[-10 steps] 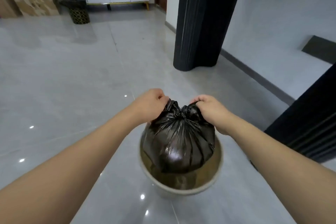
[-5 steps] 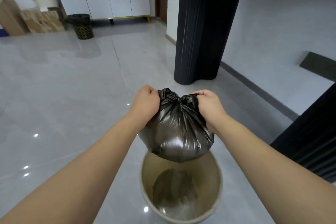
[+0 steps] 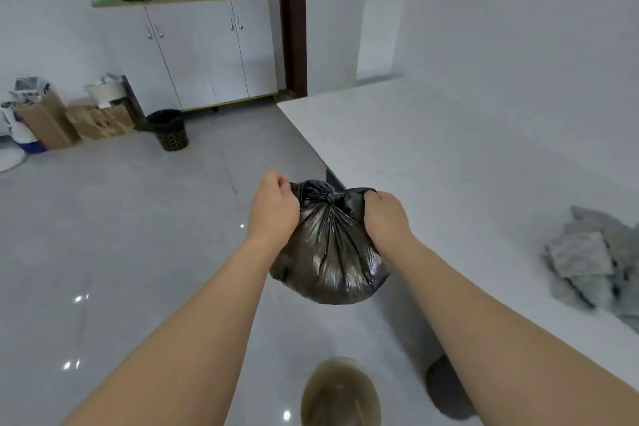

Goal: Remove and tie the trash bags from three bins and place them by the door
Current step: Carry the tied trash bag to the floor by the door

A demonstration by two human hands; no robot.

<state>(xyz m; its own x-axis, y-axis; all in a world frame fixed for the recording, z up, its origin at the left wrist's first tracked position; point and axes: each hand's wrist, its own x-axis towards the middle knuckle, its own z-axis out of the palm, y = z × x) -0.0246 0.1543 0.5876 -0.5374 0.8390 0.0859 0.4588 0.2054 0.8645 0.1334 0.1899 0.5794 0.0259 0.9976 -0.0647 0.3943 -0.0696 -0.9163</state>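
**Head view: first bag lifted out and knotted, two bins still to be done**

Head view shows a black trash bag (image 3: 328, 252) held in the air between both hands, well above a beige bin (image 3: 340, 394) that is seen at the bottom edge with no liner in it. The bag's neck is gathered into a twisted knot at the top, so the removal from this bin is judged complete and the tying is judged finished or nearly so. The left hand (image 3: 275, 209) is curled round the plastic on one side of the knot, and the right hand (image 3: 385, 214) is curled round it on the other side; neither is free.

A second bin (image 3: 169, 130), dark and patterned, is seen far across the tiled floor (image 3: 121, 218) near a white cabinet (image 3: 204, 55), and a black liner appears to be folded over its rim, so it is judged untouched. A third bin cannot be found in this view. A dark door frame (image 3: 294, 17) is visible beyond the cabinet; no bags are seen beside it. A white counter (image 3: 466, 156) lies to the right, with grey cloths (image 3: 594, 259) on it.

The carrying of this bag to the door, and the emptying of the other two bins, are judged to be left.
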